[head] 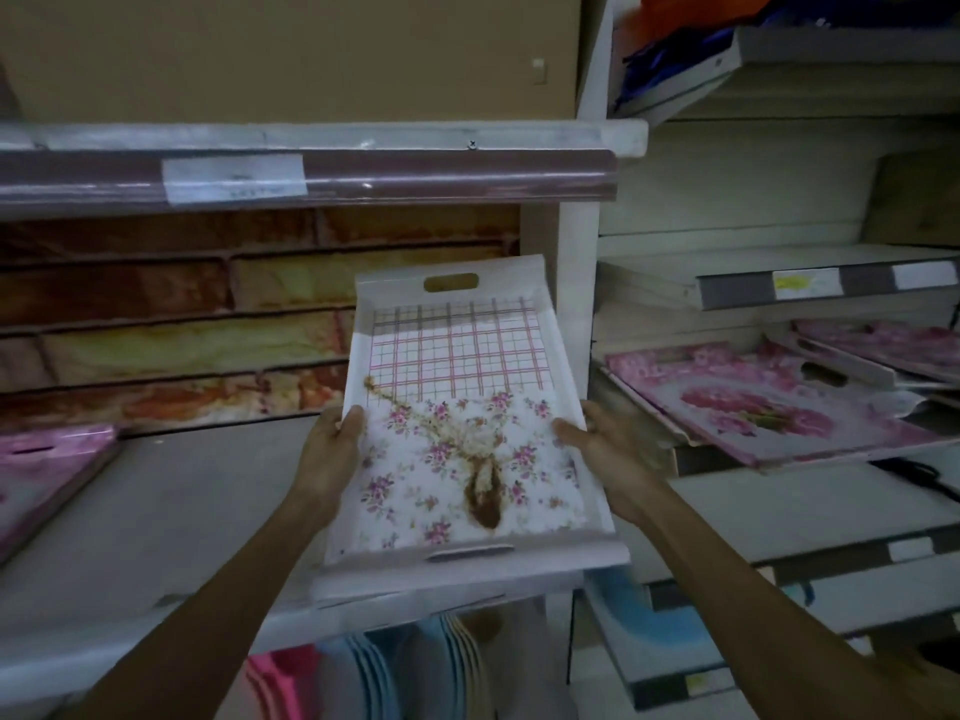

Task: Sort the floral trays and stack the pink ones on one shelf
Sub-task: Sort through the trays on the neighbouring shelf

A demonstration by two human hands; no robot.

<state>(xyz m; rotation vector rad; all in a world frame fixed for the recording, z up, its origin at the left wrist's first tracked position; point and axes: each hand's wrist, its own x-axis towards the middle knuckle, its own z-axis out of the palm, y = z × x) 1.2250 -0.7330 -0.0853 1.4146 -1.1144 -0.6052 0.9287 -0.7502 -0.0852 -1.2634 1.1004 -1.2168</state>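
**Dim shop aisle, two shelving units**

A grey shelf point(171, 517) stands before a brick-patterned back panel point(171, 314). A label strip point(234, 180) fronts the shelf above, under a tan wall point(291, 54). White slanted shelves point(810, 517) stand at right. Light is low.

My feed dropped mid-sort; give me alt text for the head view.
Both hands, left hand and right hand, hold a white tray with pink plaid and small flowers by its long sides, above a grey shelf. Pink floral trays lie on the right-hand shelves.
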